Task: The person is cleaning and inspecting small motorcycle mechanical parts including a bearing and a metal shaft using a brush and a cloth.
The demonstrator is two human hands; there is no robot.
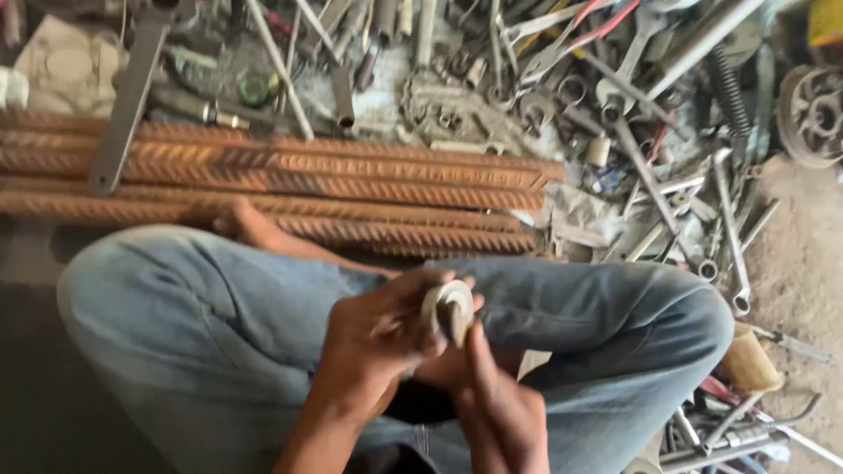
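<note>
I sit cross-legged in blue jeans (pixel 211 316) on the ground. My left hand (pixel 378 338) grips a small pale ring-shaped part (pixel 450 307), like a roll or bushing, held up over my lap. My right hand (pixel 500 404) comes up from below, its fingers pressed against the underside of the same ring. Both hands touch the part; its details are blurred.
Several rusty ribbed steel bars (pixel 290 180) lie across the ground just past my knees. Beyond them is a heap of wrenches (pixel 632 61), spanners and rods. More tools (pixel 729 430) and a tan cylinder (pixel 749 360) lie at my right knee. A pulley wheel (pixel 812 114) sits far right.
</note>
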